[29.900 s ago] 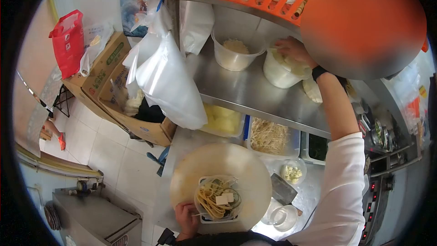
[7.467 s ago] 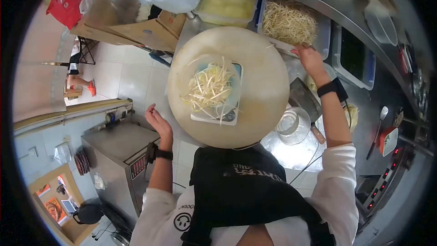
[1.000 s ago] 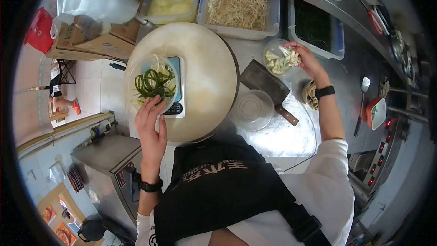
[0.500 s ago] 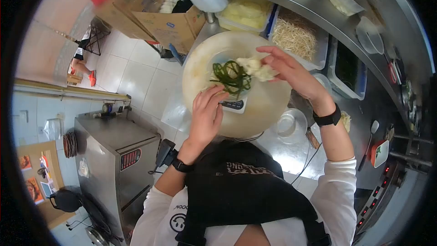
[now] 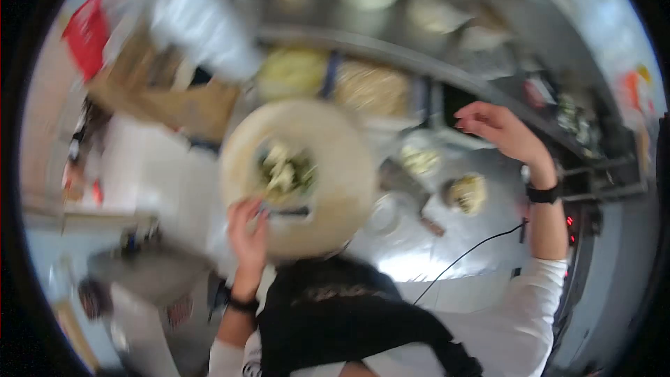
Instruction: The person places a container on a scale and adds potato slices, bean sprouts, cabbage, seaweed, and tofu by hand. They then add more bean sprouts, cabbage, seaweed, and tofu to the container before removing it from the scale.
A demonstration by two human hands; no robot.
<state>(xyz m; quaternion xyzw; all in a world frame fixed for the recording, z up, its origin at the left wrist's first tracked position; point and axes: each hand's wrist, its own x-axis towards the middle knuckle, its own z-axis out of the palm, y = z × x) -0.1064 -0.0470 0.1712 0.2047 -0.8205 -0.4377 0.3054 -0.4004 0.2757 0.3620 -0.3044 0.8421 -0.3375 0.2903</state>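
A small digital scale (image 5: 301, 212) sits on the round chopping board (image 5: 342, 167). On top of it is a clear container of dark green strips (image 5: 304, 173), with pale white vegetable pieces (image 5: 280, 167) lying over them. At the near-left edge of this pile, my left hand (image 5: 246, 232) has its fingers and thumb apart, fingertips close to the container's rim. My right hand (image 5: 499, 129) is raised far to the right, over the counter near the tub of dark greens (image 5: 457, 101). Its fingers are loosely bent and nothing shows in them. Motion blurs the whole view.
A cleaver (image 5: 403, 180) lies right of the board, beside a clear round bowl (image 5: 384, 215). Bowls of pale food (image 5: 420, 159) (image 5: 467, 193) stand further right. Behind are tubs of yellow slices (image 5: 293, 73) and bean sprouts (image 5: 373, 89). A black cable (image 5: 467, 255) crosses the counter.
My right hand has let go of the white pieces, which now lie on the green strips, and has moved away to the right. The view has swung right; my left hand remains beside the container.
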